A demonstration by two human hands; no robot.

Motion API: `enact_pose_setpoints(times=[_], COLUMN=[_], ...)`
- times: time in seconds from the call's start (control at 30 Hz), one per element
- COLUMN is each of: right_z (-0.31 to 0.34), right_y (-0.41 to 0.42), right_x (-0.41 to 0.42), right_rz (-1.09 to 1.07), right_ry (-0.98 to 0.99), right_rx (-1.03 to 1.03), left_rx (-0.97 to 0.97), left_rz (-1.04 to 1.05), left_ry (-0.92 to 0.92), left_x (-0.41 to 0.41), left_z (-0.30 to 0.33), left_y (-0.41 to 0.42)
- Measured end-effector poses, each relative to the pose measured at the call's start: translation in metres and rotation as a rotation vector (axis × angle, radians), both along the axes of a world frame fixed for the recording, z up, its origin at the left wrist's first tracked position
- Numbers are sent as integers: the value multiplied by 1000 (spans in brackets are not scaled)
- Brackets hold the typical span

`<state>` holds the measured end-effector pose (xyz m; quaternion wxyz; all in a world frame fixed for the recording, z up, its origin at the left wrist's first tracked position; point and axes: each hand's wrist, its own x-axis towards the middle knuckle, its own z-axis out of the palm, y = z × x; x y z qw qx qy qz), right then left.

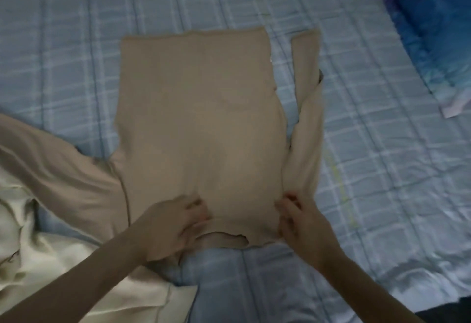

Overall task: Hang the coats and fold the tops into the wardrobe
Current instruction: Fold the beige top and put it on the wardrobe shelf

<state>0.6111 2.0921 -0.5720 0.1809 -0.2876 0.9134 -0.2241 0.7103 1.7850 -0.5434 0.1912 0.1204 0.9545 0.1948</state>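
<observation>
A beige long-sleeved top lies flat on the bed, neckline toward me and hem at the far end. Its right sleeve is folded up along the body's right side. The other sleeve stretches out to the left. My left hand rests on the fabric near the neckline with fingers spread. At the right shoulder of the top, my right hand pinches the cloth with curled fingers.
The bed is covered with a light blue checked quilt. A cream garment lies crumpled at the lower left, partly under my left arm. A blue and purple patterned pillow sits at the upper right.
</observation>
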Motion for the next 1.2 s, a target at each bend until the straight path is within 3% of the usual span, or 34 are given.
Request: enact_pose_setpoints(times=[0.1,0.2,0.33,0.47,0.63,0.77,0.83,0.93,1.0,1.13,1.2], right_z=[-4,-2,6,6,-6,-3,4,16,16,27,31], right_y=[4,-1,-10,-14,-36,-60,-63,-61,-57,-32,-6], right_x=[-27,-54,-101,-159,-256,-294,-298,-304,-312,-325,-334], right_rz=[-128,-236,-479,-567,-769,-1065,-1007,-715,-647,-824,-892], right_ry=[-12,-92,-153,-3,-158,-611,-882,-1176,-1197,-1263,-1264], right_rx=[150,149,129,151,-156,-569,-635,-531,-638,-1192,-1275], left_rx=[39,14,-52,-185,-202,-184,-190,-200,-210,-226,-217], left_rz=[-20,-12,109,206,217,193,195,187,173,159,170], left_ry=[107,197,146,162,191,207,211,209,220,239,251], left_x=[-42,-101,-157,-158,-158,-159,-159,-160,-160,-160,-160], left_z=[-20,-37,-75,-98,-104,-104,-103,-103,-105,-108,-109], left_y=[23,61,109,126,123,122,121,122,122,122,123])
